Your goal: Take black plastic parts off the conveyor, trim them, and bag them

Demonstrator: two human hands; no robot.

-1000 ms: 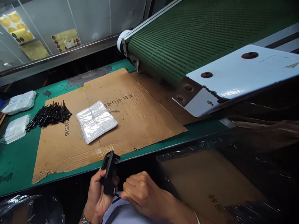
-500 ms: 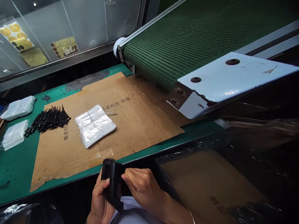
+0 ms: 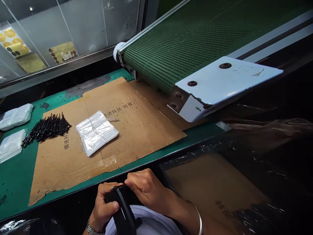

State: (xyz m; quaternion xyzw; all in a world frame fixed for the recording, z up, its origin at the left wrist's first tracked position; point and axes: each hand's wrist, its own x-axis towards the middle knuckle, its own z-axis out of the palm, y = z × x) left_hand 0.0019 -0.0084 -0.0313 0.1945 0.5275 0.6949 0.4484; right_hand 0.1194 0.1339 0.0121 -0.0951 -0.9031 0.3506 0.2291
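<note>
Black plastic part (image 3: 123, 212) sits clenched in my left hand (image 3: 102, 207), fingers (image 3: 107, 192) wrapped round it, right hand (image 3: 146, 191) pinching its top, just near the counter (image 3: 14, 182) edge.

L hand (image 3: 104, 205) low at bottom centre, palm turned in, thumb (image 3: 114, 205) pointing across to the R, fingers curled round at top, wrist (image 3: 94, 222) angled down toward lower L edge. R hand (image 3: 146, 189) just beside it, back of hand up, knuckles raised, fingers bent down & tips closed in toward L hand. R forearm (image 3: 178, 207) runs out to lower R, both hands gripping close together in front of the body.
</note>
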